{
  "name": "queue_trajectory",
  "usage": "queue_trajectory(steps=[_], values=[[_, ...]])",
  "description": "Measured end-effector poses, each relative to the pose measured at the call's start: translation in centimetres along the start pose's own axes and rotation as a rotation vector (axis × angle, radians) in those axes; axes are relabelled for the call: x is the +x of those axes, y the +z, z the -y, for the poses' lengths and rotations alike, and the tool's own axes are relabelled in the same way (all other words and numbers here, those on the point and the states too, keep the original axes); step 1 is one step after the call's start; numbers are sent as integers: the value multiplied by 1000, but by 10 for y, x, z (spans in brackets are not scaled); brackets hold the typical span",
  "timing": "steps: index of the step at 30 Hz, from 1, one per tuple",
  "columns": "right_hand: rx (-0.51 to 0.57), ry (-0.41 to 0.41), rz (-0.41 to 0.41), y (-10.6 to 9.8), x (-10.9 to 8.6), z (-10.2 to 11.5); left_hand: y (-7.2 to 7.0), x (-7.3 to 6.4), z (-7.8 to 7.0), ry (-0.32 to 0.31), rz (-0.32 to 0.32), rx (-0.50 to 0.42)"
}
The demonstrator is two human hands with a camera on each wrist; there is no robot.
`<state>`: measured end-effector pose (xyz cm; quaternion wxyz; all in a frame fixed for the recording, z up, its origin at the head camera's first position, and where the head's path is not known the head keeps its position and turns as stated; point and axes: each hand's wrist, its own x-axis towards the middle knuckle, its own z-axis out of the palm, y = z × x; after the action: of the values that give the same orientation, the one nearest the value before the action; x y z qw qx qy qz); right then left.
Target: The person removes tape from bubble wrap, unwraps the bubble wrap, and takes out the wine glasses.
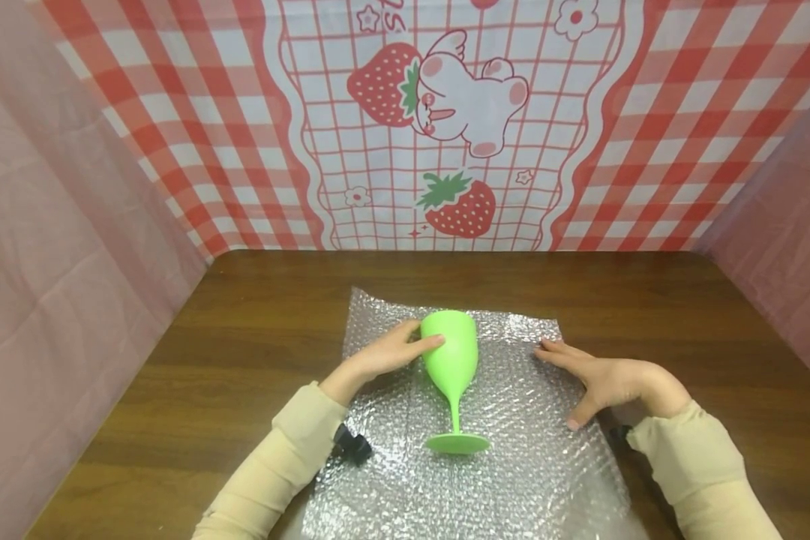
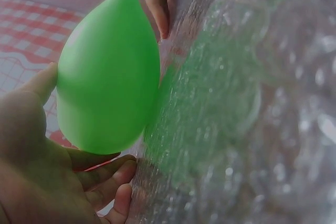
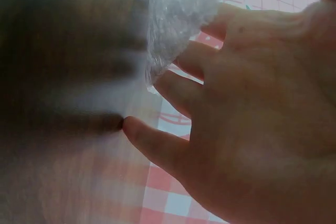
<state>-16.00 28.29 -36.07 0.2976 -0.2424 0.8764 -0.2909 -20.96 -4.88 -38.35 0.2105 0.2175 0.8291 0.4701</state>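
Observation:
A bright green plastic goblet (image 1: 451, 352) lies on its side on a sheet of bubble wrap (image 1: 513, 450). Its bowl points to the far side and its foot towards me. My left hand (image 1: 388, 352) holds the bowl from the left, thumb on top and fingers around by the rim. In the left wrist view the goblet (image 2: 107, 77) lies against the wrap, between thumb and fingers. At the sheet's right edge my right hand (image 1: 610, 382) has its fingers spread. In the right wrist view the fingertips of this hand (image 3: 252, 114) are by a corner of the bubble wrap (image 3: 176, 30).
The bubble wrap lies on a brown wooden table (image 1: 243, 330). A red and white checked cloth with strawberries (image 1: 462, 206) hangs behind the table. Pink curtains (image 1: 74, 225) stand at both sides. Black wrist devices (image 1: 354, 446) sit by the cuffs.

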Motion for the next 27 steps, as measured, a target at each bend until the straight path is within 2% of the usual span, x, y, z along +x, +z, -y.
queue_trajectory(steps=[6, 13, 17, 22, 27], values=[[-79, 19, -17, 7, 1, 2, -4, -17, -27, 17, 2, 12], [-182, 35, -91, 16, 4, 4, 0, 5, 7, -24, -25, 16], [-228, 46, -120, 19, 3, 8, 2, 5, 7, -21, -32, 29], [-363, 57, -181, 25, -1, 14, 3, 4, 6, -28, -38, 34], [-451, 46, -227, 28, -5, 22, 4, 3, 4, -34, -48, 26]])
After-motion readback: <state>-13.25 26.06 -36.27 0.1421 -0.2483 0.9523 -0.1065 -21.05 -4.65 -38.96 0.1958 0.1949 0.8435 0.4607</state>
